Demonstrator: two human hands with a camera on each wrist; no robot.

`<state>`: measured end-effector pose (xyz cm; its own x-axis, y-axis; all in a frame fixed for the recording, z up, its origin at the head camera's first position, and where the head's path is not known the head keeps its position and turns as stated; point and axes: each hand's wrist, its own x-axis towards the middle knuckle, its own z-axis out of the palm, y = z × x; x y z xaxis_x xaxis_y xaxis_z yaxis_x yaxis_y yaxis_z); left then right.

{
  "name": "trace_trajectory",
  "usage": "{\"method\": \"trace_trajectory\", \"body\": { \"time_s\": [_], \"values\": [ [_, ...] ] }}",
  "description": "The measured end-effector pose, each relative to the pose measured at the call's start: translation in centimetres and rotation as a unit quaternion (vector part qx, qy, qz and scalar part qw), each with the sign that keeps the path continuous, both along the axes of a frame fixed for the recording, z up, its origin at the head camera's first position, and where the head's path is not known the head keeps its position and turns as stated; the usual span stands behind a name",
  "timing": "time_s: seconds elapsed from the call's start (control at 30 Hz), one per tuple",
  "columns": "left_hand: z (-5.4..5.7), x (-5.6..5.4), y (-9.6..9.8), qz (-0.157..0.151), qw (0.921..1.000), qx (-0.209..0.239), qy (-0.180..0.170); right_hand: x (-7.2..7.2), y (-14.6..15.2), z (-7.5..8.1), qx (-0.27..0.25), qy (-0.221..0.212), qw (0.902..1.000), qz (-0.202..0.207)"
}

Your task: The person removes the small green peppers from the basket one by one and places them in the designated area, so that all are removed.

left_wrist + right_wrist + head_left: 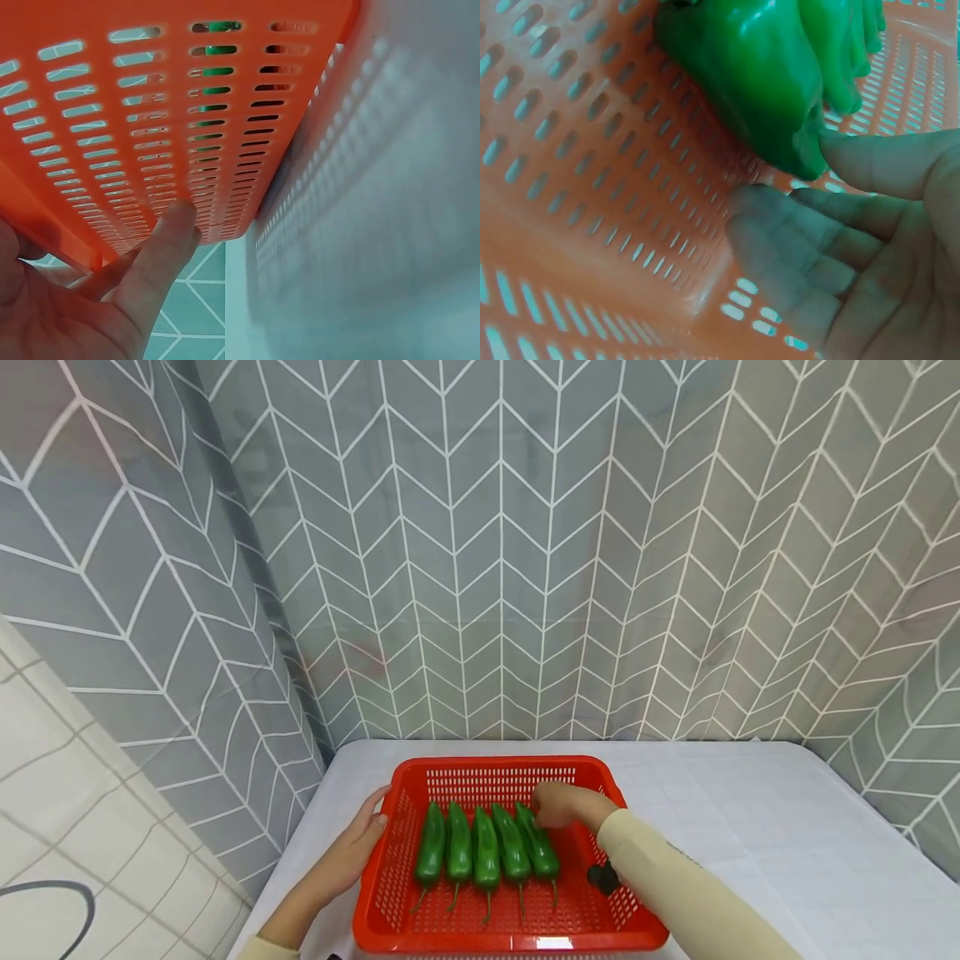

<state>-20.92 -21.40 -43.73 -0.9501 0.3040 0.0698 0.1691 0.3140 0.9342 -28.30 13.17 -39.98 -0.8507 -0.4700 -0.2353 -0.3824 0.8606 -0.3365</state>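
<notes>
Green peppers (pixel 487 860), 5 of them, lay side by side in a row inside the red basket (pixel 450 942). I noted tips toward the far side, thin stems toward the near side, skins glossy.

My right-wrist feed put the right hand (pixel 561 806) inside the basket, at the tip of the rightmost pepper (pixel 538 847). Thumb touched that tip; the other fingers reached out loosely below, apart from the thumb. I could not tell whether any of those also touched the pepper.

Left hand (pixel 358 843) was at the basket's left side, fingers nearly straight against the slotted outer wall, thumb by the rim. I could not tell how firmly it pressed. Through the slots I caught some green.

Black device (pixel 602 878) sat at the right wrist, beside a pale sleeve (pixel 682 877). Basket stood on a white cloth (pixel 720 802), its slotted shadow falling there on my left-wrist feed. Beyond hung a grey curtain (pixel 525 568) with white chevron lines. Far left, I logged a white tile-patterned surface (pixel 60 777) and, low in the corner, a dark curved strip (pixel 75 886).
</notes>
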Motion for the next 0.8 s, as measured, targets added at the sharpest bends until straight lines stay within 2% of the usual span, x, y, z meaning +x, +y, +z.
{"method": "trace_trajectory", "body": {
  "time_s": [0.17, 0.3, 0.6, 0.8],
  "values": [
    [-0.15, -0.07, -0.18, -0.006, 1.0, 0.004, 0.002, 0.3, -0.25, -0.28, -0.005, -0.006, 0.9999, -0.01],
    [-0.22, 0.03, -0.21, 0.001, 1.0, 0.007, -0.004, 0.33, -0.48, -0.4, -0.012, -0.018, 0.9995, -0.024],
    [-0.37, 0.47, -0.21, 0.014, 0.9998, 0.007, -0.011, 0.11, -0.66, -0.83, -0.061, -0.076, 0.9943, -0.042],
    [-0.28, 0.09, 0.11, 0.017, 0.9998, 0.005, -0.003, -0.19, -0.43, -0.65, -0.063, -0.071, 0.9934, -0.064]
  ]
}}
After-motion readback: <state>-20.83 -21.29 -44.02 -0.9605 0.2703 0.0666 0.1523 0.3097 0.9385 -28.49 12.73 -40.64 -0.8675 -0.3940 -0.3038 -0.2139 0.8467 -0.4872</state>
